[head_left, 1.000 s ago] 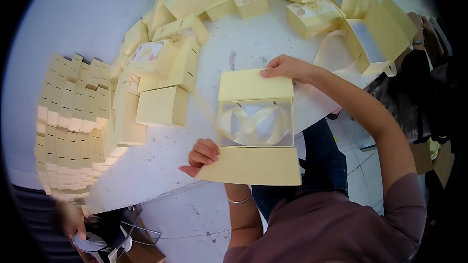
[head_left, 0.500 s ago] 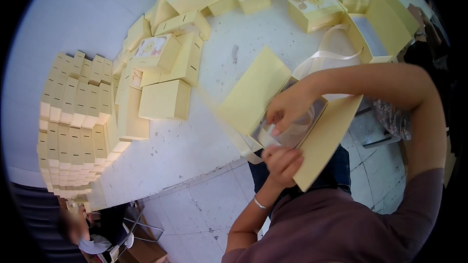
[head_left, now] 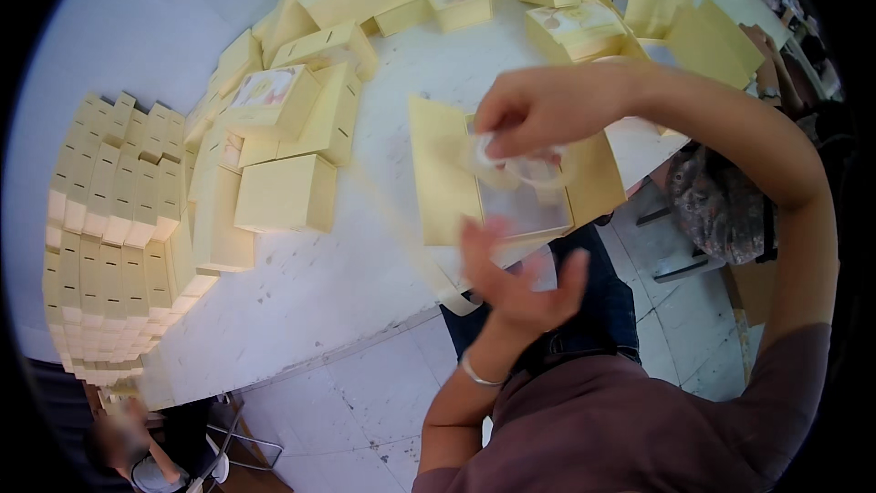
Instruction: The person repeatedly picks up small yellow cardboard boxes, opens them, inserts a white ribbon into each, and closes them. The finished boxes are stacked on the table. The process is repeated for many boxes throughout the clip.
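A pale yellow gift box (head_left: 443, 178) lies open at the table's front edge, with flaps spread to both sides and a greyish inside showing. Over it my right hand (head_left: 547, 114) has its fingers closed on a looped white ribbon (head_left: 540, 173), slightly smeared by motion. My left hand (head_left: 525, 288), a silver bracelet on its wrist, is just in front of the box with fingers spread and nothing in them. Another pale ribbon (head_left: 449, 290) trails over the table edge left of that hand.
Closed yellow boxes (head_left: 287, 192) are heaped along the table's left and far sides. A tall stack of boxes (head_left: 109, 192) stands at far left. At the far right is another open box (head_left: 703, 41). A person (head_left: 146, 456) sits at lower left; a stool (head_left: 675, 260) is at right.
My right hand has lifted up out of the box with the ribbon. My left hand has let go of the box's near side and spread its fingers. The box has turned and lies flatter.
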`<state>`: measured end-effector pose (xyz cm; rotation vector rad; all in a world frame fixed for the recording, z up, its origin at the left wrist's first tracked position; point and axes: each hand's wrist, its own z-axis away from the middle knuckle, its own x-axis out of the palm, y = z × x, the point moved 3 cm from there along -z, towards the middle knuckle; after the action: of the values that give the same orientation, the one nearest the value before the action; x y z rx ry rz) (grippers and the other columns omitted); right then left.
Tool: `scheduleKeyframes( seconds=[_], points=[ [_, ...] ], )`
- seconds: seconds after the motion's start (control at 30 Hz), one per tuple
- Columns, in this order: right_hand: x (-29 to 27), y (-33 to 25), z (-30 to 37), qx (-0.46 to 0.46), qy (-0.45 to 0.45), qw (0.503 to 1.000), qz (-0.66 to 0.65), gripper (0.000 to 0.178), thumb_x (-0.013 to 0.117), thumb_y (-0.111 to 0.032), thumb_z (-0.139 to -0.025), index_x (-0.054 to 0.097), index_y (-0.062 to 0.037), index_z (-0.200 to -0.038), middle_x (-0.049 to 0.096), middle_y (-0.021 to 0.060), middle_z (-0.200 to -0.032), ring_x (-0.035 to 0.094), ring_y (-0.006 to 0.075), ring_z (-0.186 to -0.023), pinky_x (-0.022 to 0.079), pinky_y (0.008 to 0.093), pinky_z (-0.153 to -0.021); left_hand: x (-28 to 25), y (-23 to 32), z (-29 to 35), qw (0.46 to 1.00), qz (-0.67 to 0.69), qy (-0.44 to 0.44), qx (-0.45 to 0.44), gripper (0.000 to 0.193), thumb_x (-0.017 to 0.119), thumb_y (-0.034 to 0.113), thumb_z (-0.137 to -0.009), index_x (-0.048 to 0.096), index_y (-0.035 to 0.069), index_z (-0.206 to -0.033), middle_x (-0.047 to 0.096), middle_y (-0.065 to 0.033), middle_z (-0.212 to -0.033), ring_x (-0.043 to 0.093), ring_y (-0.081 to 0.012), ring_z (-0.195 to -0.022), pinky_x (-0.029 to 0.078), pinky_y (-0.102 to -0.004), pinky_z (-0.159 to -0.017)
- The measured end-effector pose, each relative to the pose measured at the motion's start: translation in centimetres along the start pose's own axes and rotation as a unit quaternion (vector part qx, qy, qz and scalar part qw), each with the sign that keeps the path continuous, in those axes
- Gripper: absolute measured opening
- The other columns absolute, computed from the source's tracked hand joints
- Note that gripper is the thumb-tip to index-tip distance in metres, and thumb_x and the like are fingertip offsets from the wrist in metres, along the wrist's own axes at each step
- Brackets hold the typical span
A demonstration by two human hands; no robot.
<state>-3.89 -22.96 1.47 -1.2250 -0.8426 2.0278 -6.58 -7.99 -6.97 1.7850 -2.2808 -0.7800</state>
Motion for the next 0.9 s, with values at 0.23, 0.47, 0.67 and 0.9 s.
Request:
scheduleKeyframes(
  seconds=[0.23, 0.47, 0.67, 0.9],
  points=[
    [-2.4, -3.8, 4.9, -0.083, 0.099, 0.989, -0.073, 0.022, 0.057, -0.021, -0.083, 0.059, 0.0012, -0.08, 0.047, 0.0, -0.053, 0.046, 0.0082, -0.048, 0.04, 0.0234, -0.05, -1.1, -5.0, -7.5, 0.807, 0.423, -0.259, -0.321, 0.041, 0.054, 0.029, -0.087, 0.046, 0.0, -0.115, 0.054, -0.0069, -0.096, 0.051, -0.0129, -0.085, 0.039, -0.0255, -0.076],
    [-1.8, -0.3, 6.7, -0.017, 0.094, 0.991, 0.091, 0.018, 0.057, -0.016, -0.077, 0.057, 0.0025, -0.079, 0.053, 0.0062, -0.065, 0.055, 0.015, -0.062, 0.045, 0.0282, -0.062, -8.2, -7.7, -7.0, 0.813, 0.302, -0.241, -0.435, 0.02, 0.051, 0.019, -0.089, 0.056, 0.002, -0.1, 0.054, -0.002, -0.072, 0.05, -0.0088, -0.064, 0.041, -0.0225, -0.055],
    [1.7, 1.7, 5.4, -0.08, 0.11, 0.925, 0.354, 0.048, 0.055, -0.009, -0.071, 0.044, 0.0005, -0.117, 0.055, 0.0182, -0.095, 0.053, 0.0325, -0.099, 0.043, 0.0383, -0.082, -4.8, -1.3, -8.6, 0.941, -0.123, -0.315, -0.025, 0.009, 0.055, 0.005, -0.078, 0.061, 0.005, -0.085, 0.056, -0.0097, -0.071, 0.054, -0.0271, -0.064, 0.043, -0.0314, -0.054],
    [3.2, 0.0, 4.6, -0.051, 0.167, 0.984, -0.031, 0.055, 0.044, -0.005, -0.078, 0.03, -0.0058, -0.131, 0.053, 0.018, -0.104, 0.054, 0.0231, -0.094, 0.042, 0.0311, -0.079, 0.6, -2.6, -10.8, 0.891, -0.021, -0.432, -0.141, 0.017, 0.055, 0.014, -0.081, 0.061, -0.001, -0.086, 0.058, -0.0119, -0.064, 0.053, -0.0216, -0.057, 0.043, -0.0276, -0.057]
  ],
)
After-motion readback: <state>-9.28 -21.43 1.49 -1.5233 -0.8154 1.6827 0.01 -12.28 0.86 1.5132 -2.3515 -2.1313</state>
